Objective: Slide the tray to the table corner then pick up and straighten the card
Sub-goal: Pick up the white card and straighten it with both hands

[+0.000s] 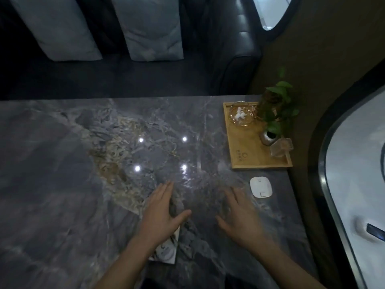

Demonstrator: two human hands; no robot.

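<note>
A wooden tray [245, 157] sits at the far right corner of the grey marble table [62, 184]. It carries a glass ashtray [241, 115], a potted green plant [275, 109] and a small clear glass piece [281, 148]. My left hand [162, 213] hovers flat over the near middle of the table, fingers spread and holding nothing. A white printed card [166, 249] lies under its wrist, partly hidden. My right hand [239, 217] is spread beside it, blurred, holding nothing. Both hands are well short of the tray.
A white rounded device [261, 187] lies on the table between my right hand and the tray. A dark sofa with grey cushions [150, 28] runs along the far edge. A wall [333, 59] with a rounded window borders the right side.
</note>
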